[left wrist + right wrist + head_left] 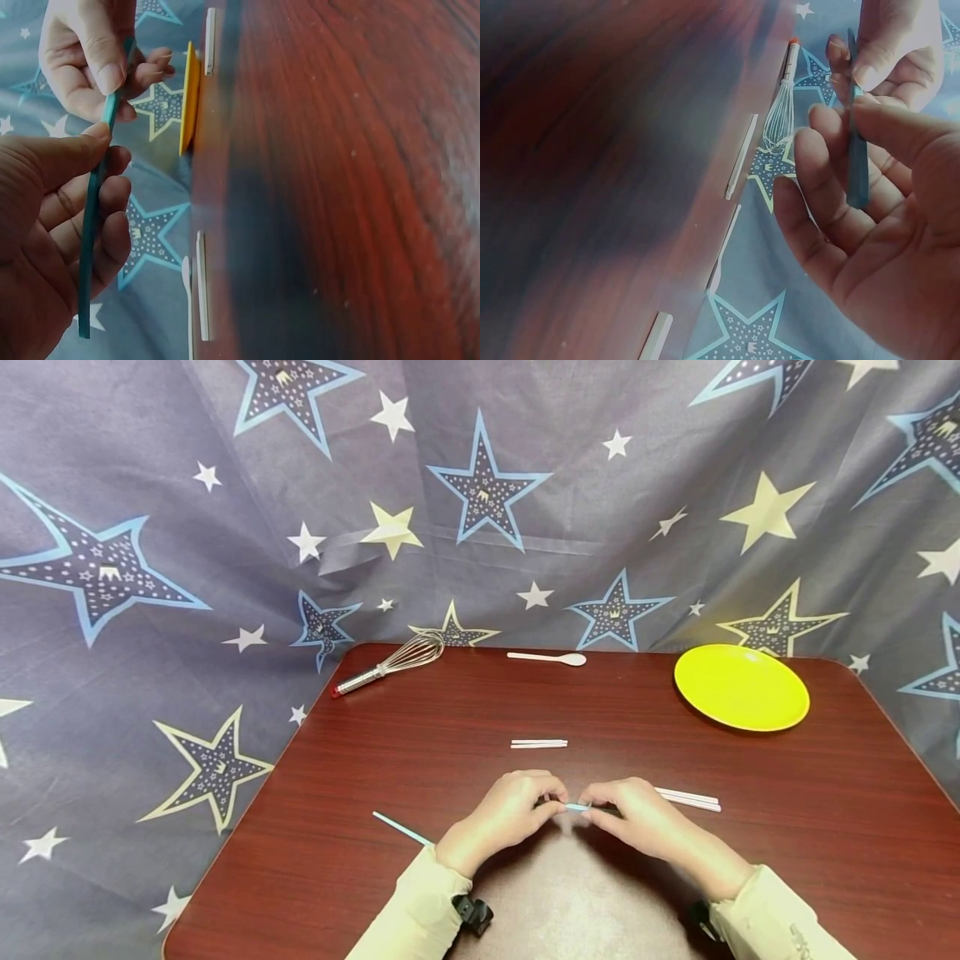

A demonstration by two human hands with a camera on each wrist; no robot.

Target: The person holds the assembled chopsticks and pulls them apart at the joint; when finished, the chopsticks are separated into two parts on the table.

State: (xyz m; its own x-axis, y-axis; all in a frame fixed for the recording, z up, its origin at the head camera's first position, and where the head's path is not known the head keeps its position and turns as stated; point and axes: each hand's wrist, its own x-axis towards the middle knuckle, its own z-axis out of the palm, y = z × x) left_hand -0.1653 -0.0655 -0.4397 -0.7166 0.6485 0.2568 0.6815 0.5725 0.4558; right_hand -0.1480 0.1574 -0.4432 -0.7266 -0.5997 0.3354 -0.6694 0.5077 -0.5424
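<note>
Blue stick [577, 807] near-centre over tbl [300, 860], looks raised off the wood, spanning both hands. L hand [517, 810]: thumb + fingers clamped on it, one end running back along palm (L wrist view). R hand [637, 814]: also pinching it, thumb vs. fingers; thumb tips v. close. Slight angle in stick by the thumbs; can't tell if bent or just view.

Risks (my guess):
1. Snap. Stick thin, grips close, so uneven twist loads one short bit; pieces could jump twd far side.
2. Slip. Narrow, smooth-looking, held mostly by tips; if one hand eases first, other carries it alone & the free end dips.
3. Spare blue stick [401, 828], near-left, one end meeting the line of L cuff [431, 885]; a forearm drag might roll it twd L edge.
4. R white sticks [688, 802], just beyond R hand: knuckles swinging right could scatter them.
5. Centre white sticks [538, 743], a bit farther: prob. OK unless fingers push fwd.

Yellow plate [742, 687] far-right, spoon [574, 659] far-centre, whisk [360, 680] far-left: all well apart fr. hands, low risk. Whisk handle sits by L edge tho; a stray knock might tip it off.
</note>
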